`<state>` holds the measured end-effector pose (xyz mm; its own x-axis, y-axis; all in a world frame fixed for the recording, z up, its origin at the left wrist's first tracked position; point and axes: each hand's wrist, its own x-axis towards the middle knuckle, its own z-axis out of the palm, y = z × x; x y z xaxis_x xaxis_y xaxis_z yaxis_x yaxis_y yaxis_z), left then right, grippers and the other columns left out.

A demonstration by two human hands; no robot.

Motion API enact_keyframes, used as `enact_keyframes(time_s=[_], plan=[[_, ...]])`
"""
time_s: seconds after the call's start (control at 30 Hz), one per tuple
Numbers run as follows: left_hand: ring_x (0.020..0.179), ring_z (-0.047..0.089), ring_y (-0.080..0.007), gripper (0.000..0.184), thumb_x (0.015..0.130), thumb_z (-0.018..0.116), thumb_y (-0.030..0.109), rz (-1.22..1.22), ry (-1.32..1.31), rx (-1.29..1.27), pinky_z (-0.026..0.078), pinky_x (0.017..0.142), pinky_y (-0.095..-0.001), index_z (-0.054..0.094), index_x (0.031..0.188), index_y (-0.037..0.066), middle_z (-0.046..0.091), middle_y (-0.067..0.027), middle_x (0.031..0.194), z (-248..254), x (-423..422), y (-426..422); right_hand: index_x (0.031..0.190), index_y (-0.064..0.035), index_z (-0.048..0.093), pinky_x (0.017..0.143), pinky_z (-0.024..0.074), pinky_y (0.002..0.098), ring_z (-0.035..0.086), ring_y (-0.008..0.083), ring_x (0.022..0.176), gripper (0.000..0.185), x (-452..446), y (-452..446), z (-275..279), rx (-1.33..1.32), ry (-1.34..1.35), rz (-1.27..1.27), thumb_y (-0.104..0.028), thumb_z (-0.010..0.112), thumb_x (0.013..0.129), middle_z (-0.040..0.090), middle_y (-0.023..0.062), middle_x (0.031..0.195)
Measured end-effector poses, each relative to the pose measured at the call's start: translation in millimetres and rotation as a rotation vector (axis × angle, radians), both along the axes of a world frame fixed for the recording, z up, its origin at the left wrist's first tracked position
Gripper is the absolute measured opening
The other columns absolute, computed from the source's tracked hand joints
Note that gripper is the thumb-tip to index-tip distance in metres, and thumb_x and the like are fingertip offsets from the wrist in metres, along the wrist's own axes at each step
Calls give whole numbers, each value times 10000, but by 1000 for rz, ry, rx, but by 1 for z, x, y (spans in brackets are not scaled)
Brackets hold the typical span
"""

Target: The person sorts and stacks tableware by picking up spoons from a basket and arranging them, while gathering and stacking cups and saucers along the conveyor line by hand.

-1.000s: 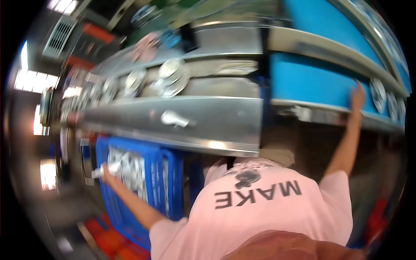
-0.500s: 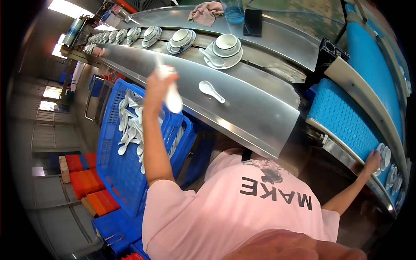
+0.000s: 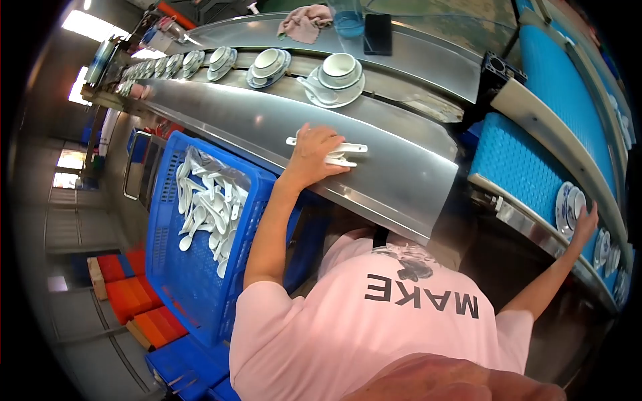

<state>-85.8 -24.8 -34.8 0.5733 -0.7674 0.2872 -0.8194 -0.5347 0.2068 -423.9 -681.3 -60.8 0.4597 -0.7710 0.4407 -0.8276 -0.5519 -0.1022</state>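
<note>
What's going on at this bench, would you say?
The person's left hand is closed over a few white spoons at the steel ledge. The right hand is at a small bowl on a plate on the blue belt; its grip is unclear. More spoons lie in a blue basket, and stacked bowls and plates line the track beyond the ledge.

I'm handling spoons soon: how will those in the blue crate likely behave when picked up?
The white spoons may slip, given their smooth, shiny look. They'd probably drag neighbours along, lying crisscrossed in the blue crate. They seem stiff and chippable, appearing ceramic.
</note>
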Motion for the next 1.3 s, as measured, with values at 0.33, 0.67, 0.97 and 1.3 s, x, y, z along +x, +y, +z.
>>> enact_keyframes(time_s=[0.33, 0.67, 0.97, 1.3], plan=[[1060, 433, -281, 719, 563, 703, 500, 59, -52, 69, 252, 953, -515, 508, 1140, 118, 489, -104, 1075, 2, -11, 30, 1145, 25, 511, 847, 409, 329, 544, 224, 980, 410, 17, -52, -44, 610, -8, 501, -210, 532, 810, 585, 150, 1035], [922, 501, -242, 619, 567, 728, 444, 131, -122, -83, 331, 897, -406, 556, 1037, 79, 536, -71, 928, -15, 2, 28, 1070, 11, 541, 790, 422, 285, 540, 151, 862, 358, 216, 198, -3, 1053, -458, 747, -128, 535, 739, 585, 58, 952], [905, 496, -260, 567, 576, 734, 379, 323, -87, 67, 371, 814, -422, 543, 1051, 134, 521, -82, 895, -7, -6, 42, 1095, -3, 517, 840, 402, 374, 526, 343, 954, 378, 337, 301, -21, 676, -80, 850, -257, 533, 816, 559, 196, 1041], [801, 507, -249, 467, 588, 732, 340, 192, -31, -115, 405, 700, -355, 574, 970, 120, 519, -69, 842, -17, -19, -9, 970, -86, 552, 765, 410, 356, 516, 269, 897, 296, 256, 467, 13, 329, 18, 1548, -101, 639, 687, 543, 103, 923]])
